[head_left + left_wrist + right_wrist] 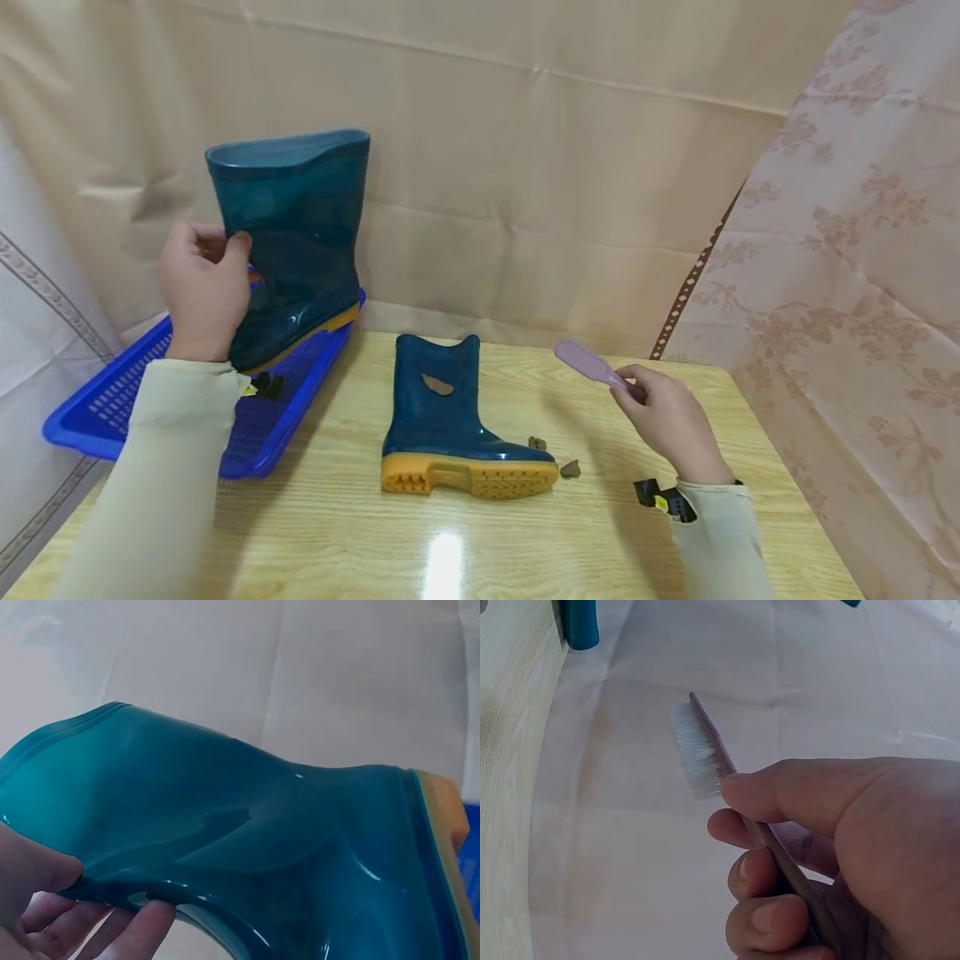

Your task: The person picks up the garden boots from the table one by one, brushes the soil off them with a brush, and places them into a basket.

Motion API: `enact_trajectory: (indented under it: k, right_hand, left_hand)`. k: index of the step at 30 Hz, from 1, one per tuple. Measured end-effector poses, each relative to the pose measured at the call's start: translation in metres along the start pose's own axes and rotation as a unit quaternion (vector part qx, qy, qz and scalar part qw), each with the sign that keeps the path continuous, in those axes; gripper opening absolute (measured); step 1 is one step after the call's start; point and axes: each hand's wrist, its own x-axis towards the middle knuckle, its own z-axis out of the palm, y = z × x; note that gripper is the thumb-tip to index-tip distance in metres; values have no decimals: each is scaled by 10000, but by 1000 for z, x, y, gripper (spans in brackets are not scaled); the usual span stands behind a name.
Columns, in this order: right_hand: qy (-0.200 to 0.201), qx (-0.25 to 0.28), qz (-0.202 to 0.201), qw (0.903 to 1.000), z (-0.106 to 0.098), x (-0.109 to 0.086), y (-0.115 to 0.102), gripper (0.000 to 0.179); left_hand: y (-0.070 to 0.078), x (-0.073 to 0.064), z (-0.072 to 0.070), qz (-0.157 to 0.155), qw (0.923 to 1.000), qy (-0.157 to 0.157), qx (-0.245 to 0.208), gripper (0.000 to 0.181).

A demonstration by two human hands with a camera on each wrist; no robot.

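My left hand (206, 279) pinches a dark teal rubber boot (300, 212) by the front of its shaft, thumb on one side and fingers on the other. That boot is held upright over the blue basket, its yellow sole (442, 817) tilted. On the table a second teal boot (437, 421) lies on its side, yellow sole toward me, with a brown flake (437, 385) on its shaft. My right hand (671, 421) grips a purple-handled brush (585, 360) above the table on the right. White bristles (695, 754) show on the brush in the right wrist view.
A blue plastic basket (307, 392) with slotted walls stands at the table's left. Small brown pieces (571, 469) lie by the toe of the lying boot. Beige cloth (525, 167) hangs behind the wooden table (337, 533), and a floral curtain (862, 275) hangs on the right.
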Motion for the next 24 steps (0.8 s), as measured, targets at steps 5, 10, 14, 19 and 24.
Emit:
enact_trajectory:
  k: [5,10,14,19,24]
  right_hand:
    - [-72,-11,38,10000,-1,-2,0,26]
    - [-182,-38,107,9998,0,-3,0,27]
    - [-205,-44,108,9997,1,-4,0,26]
    - [-204,-21,73,9998,2,-6,0,26]
    - [-226,-35,38,9997,4,-8,0,26]
  left_hand:
    - [-16,6,-11,-265,9990,227,267,13]
    - [-37,10,-14,-470,9971,45,605,15]
    - [-53,13,-17,-852,9932,-374,706,13]
    - [-69,15,-21,-1207,9871,-738,755,12]
    - [-83,24,-31,-1602,9802,-886,754,12]
